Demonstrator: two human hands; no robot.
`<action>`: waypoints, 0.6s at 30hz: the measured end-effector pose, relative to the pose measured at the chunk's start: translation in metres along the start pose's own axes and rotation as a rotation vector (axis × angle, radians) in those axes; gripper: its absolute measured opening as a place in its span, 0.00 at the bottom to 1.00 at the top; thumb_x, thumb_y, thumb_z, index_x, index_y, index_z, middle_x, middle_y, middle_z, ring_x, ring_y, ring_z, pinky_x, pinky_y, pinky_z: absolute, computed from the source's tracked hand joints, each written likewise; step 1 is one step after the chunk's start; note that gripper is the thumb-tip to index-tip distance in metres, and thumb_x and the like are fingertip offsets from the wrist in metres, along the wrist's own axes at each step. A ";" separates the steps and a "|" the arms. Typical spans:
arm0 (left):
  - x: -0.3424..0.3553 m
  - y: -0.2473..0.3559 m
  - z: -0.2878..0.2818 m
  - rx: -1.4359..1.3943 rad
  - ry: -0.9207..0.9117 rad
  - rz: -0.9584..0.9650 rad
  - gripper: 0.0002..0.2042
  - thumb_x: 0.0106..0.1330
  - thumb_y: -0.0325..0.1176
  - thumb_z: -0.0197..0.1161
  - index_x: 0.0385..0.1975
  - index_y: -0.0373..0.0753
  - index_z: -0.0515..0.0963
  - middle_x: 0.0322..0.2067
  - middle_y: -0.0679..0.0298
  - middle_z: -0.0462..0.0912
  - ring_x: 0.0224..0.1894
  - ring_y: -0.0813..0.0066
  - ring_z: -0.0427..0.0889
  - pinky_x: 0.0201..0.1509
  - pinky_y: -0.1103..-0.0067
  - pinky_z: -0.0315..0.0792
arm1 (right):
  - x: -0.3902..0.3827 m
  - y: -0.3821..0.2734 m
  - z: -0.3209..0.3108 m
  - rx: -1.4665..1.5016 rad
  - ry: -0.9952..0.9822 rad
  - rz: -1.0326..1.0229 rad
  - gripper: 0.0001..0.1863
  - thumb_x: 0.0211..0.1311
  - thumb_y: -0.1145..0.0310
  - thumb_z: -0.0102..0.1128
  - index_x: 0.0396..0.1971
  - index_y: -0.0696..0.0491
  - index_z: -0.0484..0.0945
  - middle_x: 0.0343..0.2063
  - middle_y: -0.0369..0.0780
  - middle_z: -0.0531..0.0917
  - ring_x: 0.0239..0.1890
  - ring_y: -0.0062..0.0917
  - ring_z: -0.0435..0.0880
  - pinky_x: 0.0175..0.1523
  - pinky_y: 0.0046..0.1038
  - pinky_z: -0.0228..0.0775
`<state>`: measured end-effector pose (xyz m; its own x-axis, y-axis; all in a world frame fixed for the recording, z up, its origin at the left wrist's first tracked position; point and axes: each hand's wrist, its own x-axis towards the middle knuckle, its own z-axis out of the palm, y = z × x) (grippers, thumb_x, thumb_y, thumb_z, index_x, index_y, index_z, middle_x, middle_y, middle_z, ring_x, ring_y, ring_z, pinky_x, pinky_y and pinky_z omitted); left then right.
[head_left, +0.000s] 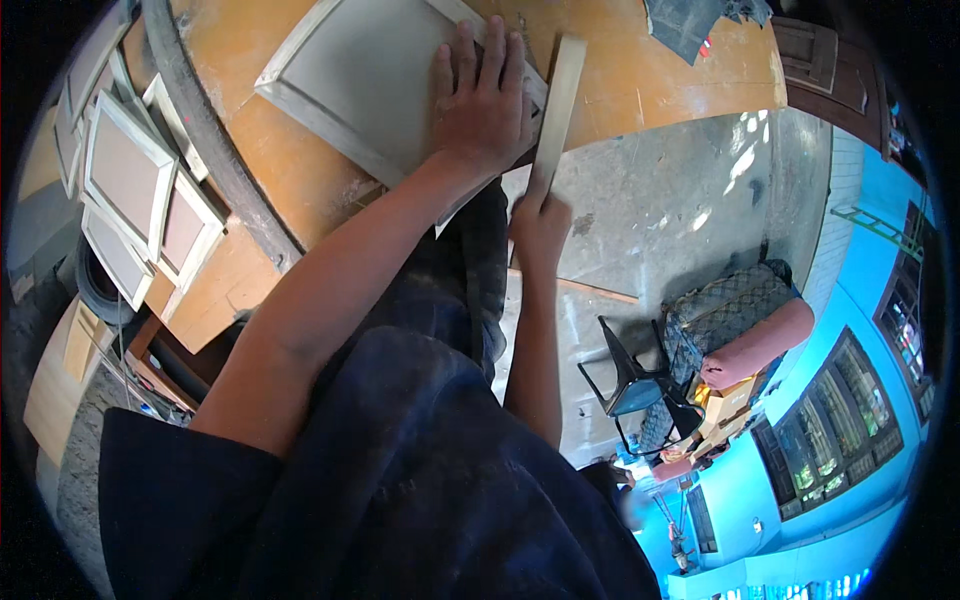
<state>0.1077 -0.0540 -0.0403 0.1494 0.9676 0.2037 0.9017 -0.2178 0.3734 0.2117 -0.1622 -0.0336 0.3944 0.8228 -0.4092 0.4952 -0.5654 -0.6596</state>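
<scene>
My left hand (482,100) lies flat, fingers spread, on a grey framed wooden panel (365,70) that rests on an orange-brown workbench top (640,85). My right hand (540,220) grips the lower end of a long pale wooden strip (556,105) and holds it against the panel's right edge, just beside the left hand. The panel's near corner juts over the bench edge above my dark trousers.
Several similar framed panels (130,185) are stacked at the left beyond the bench's dark rim. A dark cloth (690,25) lies at the bench's far side. On the concrete floor at the right stand a black chair (630,385), a patterned bag and a pink roll (760,340).
</scene>
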 end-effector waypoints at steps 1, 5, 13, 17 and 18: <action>0.005 -0.002 -0.001 0.037 0.001 0.015 0.31 0.65 0.42 0.53 0.67 0.34 0.62 0.71 0.48 0.54 0.73 0.38 0.48 0.72 0.45 0.42 | -0.029 0.014 0.000 -0.009 0.014 -0.023 0.33 0.73 0.52 0.44 0.15 0.64 0.75 0.11 0.47 0.76 0.14 0.32 0.76 0.25 0.39 0.65; -0.003 0.001 -0.006 0.040 -0.116 0.023 0.30 0.72 0.41 0.44 0.71 0.33 0.53 0.73 0.48 0.46 0.74 0.37 0.43 0.74 0.47 0.39 | -0.058 0.017 -0.007 -0.014 -0.016 -0.015 0.32 0.73 0.53 0.45 0.16 0.65 0.76 0.12 0.51 0.75 0.17 0.40 0.79 0.27 0.41 0.66; 0.002 -0.003 -0.001 0.052 0.001 0.039 0.30 0.67 0.41 0.51 0.67 0.33 0.61 0.72 0.48 0.52 0.73 0.36 0.47 0.73 0.46 0.42 | -0.055 0.018 0.004 0.018 0.023 0.033 0.29 0.72 0.56 0.45 0.20 0.67 0.76 0.14 0.53 0.76 0.21 0.45 0.80 0.29 0.44 0.66; -0.003 0.000 -0.002 0.069 -0.033 0.036 0.30 0.67 0.41 0.51 0.67 0.33 0.61 0.72 0.48 0.52 0.73 0.36 0.47 0.73 0.46 0.42 | -0.031 0.006 0.004 -0.011 0.026 -0.018 0.31 0.73 0.54 0.43 0.18 0.66 0.77 0.14 0.52 0.76 0.21 0.44 0.80 0.29 0.44 0.66; 0.000 -0.001 0.002 0.057 -0.015 0.029 0.30 0.67 0.41 0.51 0.67 0.33 0.61 0.72 0.48 0.52 0.73 0.36 0.47 0.73 0.46 0.41 | -0.003 -0.005 0.003 -0.023 0.030 -0.006 0.32 0.73 0.54 0.43 0.18 0.66 0.77 0.14 0.52 0.76 0.21 0.45 0.80 0.29 0.45 0.66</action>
<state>0.1076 -0.0539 -0.0425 0.1817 0.9627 0.2003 0.9185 -0.2389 0.3150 0.2059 -0.1612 -0.0304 0.4143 0.8243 -0.3857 0.5152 -0.5618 -0.6473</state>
